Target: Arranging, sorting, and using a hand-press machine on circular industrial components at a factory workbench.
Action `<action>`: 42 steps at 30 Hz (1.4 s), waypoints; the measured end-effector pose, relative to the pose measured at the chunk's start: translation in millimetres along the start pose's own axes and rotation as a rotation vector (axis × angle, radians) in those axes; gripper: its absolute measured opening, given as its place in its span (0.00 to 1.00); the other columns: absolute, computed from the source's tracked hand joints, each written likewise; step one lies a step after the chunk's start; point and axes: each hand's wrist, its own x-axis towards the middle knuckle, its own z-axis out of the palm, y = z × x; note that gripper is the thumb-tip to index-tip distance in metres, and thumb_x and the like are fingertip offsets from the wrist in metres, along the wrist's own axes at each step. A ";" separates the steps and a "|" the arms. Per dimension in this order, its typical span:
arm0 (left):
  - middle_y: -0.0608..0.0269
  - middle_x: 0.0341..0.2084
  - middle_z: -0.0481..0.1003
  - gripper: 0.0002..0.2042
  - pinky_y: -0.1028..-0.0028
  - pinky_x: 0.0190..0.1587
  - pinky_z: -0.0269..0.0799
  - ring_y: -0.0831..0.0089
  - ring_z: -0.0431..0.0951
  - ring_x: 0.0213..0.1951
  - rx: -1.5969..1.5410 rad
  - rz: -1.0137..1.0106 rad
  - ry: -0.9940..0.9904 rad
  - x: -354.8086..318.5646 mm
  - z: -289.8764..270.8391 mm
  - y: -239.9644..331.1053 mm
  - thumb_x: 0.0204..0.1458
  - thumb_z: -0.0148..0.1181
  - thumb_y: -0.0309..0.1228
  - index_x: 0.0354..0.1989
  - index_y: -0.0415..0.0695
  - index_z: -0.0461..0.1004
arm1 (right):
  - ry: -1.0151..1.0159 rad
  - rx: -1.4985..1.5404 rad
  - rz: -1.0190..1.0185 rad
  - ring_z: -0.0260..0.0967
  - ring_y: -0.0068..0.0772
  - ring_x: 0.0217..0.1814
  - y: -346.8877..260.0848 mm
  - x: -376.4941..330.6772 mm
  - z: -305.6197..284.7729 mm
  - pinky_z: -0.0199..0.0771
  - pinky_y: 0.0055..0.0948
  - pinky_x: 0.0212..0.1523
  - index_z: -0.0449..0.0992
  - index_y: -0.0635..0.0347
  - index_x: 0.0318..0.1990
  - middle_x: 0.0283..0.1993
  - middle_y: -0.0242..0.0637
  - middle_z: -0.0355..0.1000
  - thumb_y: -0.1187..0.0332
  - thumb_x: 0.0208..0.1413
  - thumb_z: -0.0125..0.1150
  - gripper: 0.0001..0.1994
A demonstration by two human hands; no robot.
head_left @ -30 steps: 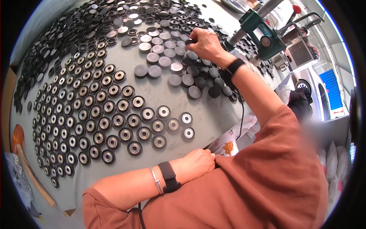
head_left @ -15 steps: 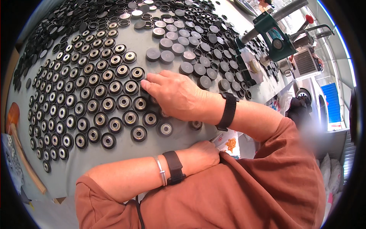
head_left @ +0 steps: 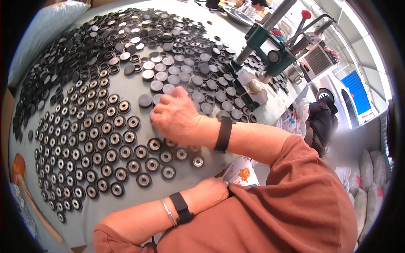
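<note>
My right hand [head_left: 177,120] is over the table, its fingers curled down and their tips mostly hidden. Whatever it holds, if anything, is out of sight. Just beyond it lie flat black discs [head_left: 145,100]. To its left and nearer me, metal ball bearings seated in black rings [head_left: 111,155] form loose rows; some of them lie partly under the hand. My left hand [head_left: 211,192] is closed at the table's front edge, against the brown shirt, with its fingers partly hidden.
A heap of black caps [head_left: 88,50] covers the far table. At the right stands a green hand press [head_left: 270,50] with a red-knobbed lever. A wooden-handled tool [head_left: 38,211] lies at the left edge. A white bag [head_left: 46,33] rests at the far left.
My right hand has moved from the bearings' right edge, away from me and rightward, toward the flat discs. The view has tilted, showing more of the far table. My left hand stays closed by the shirt.
</note>
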 end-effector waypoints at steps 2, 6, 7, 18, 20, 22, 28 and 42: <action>0.63 0.20 0.68 0.05 0.74 0.26 0.70 0.67 0.72 0.27 0.072 0.028 -0.013 0.5 -0.1 -2.9 0.43 0.49 0.29 0.25 0.42 0.70 | -0.025 -0.055 0.062 0.63 0.28 0.34 29.3 -4.0 -1.0 0.63 0.30 0.39 0.74 0.47 0.22 0.22 0.22 0.64 0.65 0.36 0.58 0.02; 0.57 0.26 0.70 0.10 0.71 0.30 0.71 0.64 0.72 0.32 -0.082 -0.119 -0.173 -0.3 -1.1 -5.4 0.46 0.46 0.29 0.37 0.39 0.66 | 0.165 0.395 0.501 0.74 0.34 0.26 122.9 8.4 8.3 0.74 0.31 0.30 0.79 0.54 0.29 0.26 0.38 0.75 0.60 0.46 0.62 0.09; 0.57 0.26 0.70 0.10 0.71 0.30 0.71 0.64 0.72 0.32 -0.083 -0.142 -0.170 -0.8 -0.3 -6.9 0.46 0.46 0.29 0.37 0.39 0.66 | 0.087 0.243 0.598 0.75 0.34 0.29 144.8 18.7 14.4 0.74 0.30 0.32 0.79 0.54 0.32 0.28 0.40 0.75 0.60 0.47 0.60 0.10; 0.53 0.15 0.72 0.10 0.60 0.21 0.62 0.59 0.72 0.20 -0.032 -0.039 0.169 30.2 89.5 -25.3 0.42 0.49 0.31 0.14 0.43 0.72 | 0.047 0.123 0.494 0.67 0.45 0.36 245.1 13.4 81.8 0.64 0.39 0.36 0.64 0.62 0.29 0.29 0.45 0.68 0.75 0.34 0.64 0.15; 0.45 0.20 0.73 0.13 0.58 0.26 0.68 0.50 0.74 0.25 -0.217 -0.061 0.241 18.6 70.4 -21.7 0.46 0.48 0.34 0.22 0.36 0.74 | 0.085 0.182 0.492 0.68 0.44 0.28 216.9 25.2 58.9 0.66 0.35 0.30 0.64 0.64 0.28 0.24 0.44 0.68 0.79 0.36 0.61 0.11; 0.46 0.19 0.73 0.13 0.59 0.26 0.69 0.51 0.74 0.25 -0.237 -0.066 0.239 14.8 55.5 -12.9 0.46 0.48 0.34 0.22 0.36 0.74 | 0.134 0.406 0.365 0.69 0.41 0.25 168.1 17.0 20.9 0.67 0.31 0.28 0.66 0.65 0.27 0.22 0.44 0.69 0.81 0.37 0.59 0.09; 0.47 0.19 0.73 0.11 0.61 0.25 0.69 0.53 0.75 0.25 -0.108 -0.105 0.144 7.7 24.7 -9.4 0.45 0.50 0.33 0.22 0.37 0.74 | -0.109 0.869 0.349 0.71 0.26 0.22 48.5 -0.3 -36.2 0.70 0.25 0.26 0.75 0.69 0.31 0.21 0.42 0.73 0.80 0.40 0.60 0.07; 0.58 0.22 0.73 0.08 0.65 0.28 0.72 0.61 0.75 0.30 -0.093 -0.101 -0.149 -6.1 -29.7 -3.0 0.40 0.52 0.34 0.17 0.45 0.73 | -0.084 1.572 1.080 0.67 0.18 0.25 11.3 -98.5 -52.2 0.68 0.19 0.27 0.73 0.65 0.43 0.26 0.30 0.69 0.64 0.54 0.57 0.14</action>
